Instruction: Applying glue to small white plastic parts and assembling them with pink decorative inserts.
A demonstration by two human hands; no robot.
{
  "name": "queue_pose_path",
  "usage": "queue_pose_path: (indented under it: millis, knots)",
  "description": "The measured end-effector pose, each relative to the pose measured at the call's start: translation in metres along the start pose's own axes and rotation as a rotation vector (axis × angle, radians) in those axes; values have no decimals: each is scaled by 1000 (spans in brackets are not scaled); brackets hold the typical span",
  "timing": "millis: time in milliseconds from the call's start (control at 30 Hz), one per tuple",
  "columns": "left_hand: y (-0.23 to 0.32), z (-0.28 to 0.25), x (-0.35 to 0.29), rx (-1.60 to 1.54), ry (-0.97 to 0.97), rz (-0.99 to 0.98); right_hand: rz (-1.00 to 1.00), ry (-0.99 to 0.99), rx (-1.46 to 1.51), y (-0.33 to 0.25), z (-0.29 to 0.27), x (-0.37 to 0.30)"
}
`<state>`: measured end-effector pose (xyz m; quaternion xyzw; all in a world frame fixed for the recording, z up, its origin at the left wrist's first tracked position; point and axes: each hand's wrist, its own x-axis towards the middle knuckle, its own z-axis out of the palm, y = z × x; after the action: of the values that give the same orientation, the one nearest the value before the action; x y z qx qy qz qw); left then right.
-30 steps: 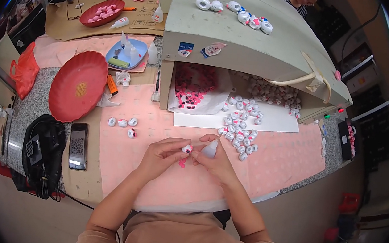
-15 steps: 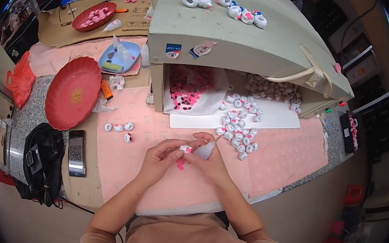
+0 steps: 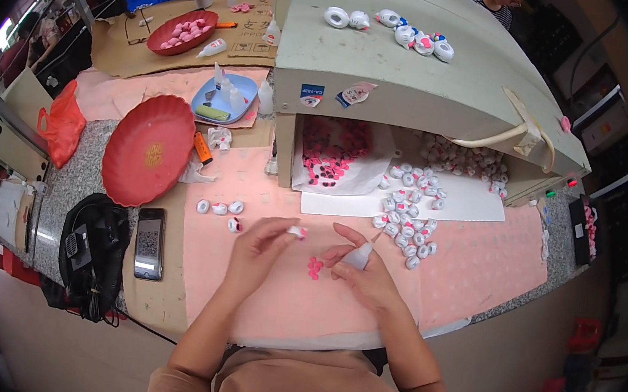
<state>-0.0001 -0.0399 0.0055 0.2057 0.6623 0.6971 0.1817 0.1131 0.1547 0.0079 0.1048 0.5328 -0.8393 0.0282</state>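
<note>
Between the fingertips of my left hand (image 3: 256, 253) is a small white figure piece with pink on it (image 3: 297, 232), held above the pink cloth. My right hand (image 3: 372, 280) has its fingers wrapped round a translucent squeeze bottle (image 3: 358, 256), whose thin nozzle points up and to the right. On the cloth between my hands lies a little cluster of pink pieces (image 3: 315, 268). Several white pieces (image 3: 219, 208) sit left of my left hand, one with a dark red part. Beyond my right hand many more white pieces (image 3: 406, 225) are spread over white paper and cloth.
A grey-green metal housing (image 3: 417, 84) stands at the back, with white pieces on top and pink parts inside on white paper. To the left are a red scalloped tray (image 3: 149, 152), a blue dish (image 3: 225, 99) with bottles, a phone (image 3: 150, 244) and a black bag (image 3: 93, 257).
My hands have moved apart: the left carries the white piece away from the right, which still holds the bottle. The pink cluster shows more fully. The whole view has shifted.
</note>
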Motion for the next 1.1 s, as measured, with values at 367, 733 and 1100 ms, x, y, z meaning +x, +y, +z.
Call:
queue_pose_path:
  millis: [367,733,1100]
  knots:
    - [27,-39,8,855,287,289,-94,421,-485,-11,-35,-68]
    - [-20,110,84,664,-355,462,-297,459,-396,15,-47,-61]
    - [-30,11,15,-26,-142,-154,-528,467,-743,33,-38,-29]
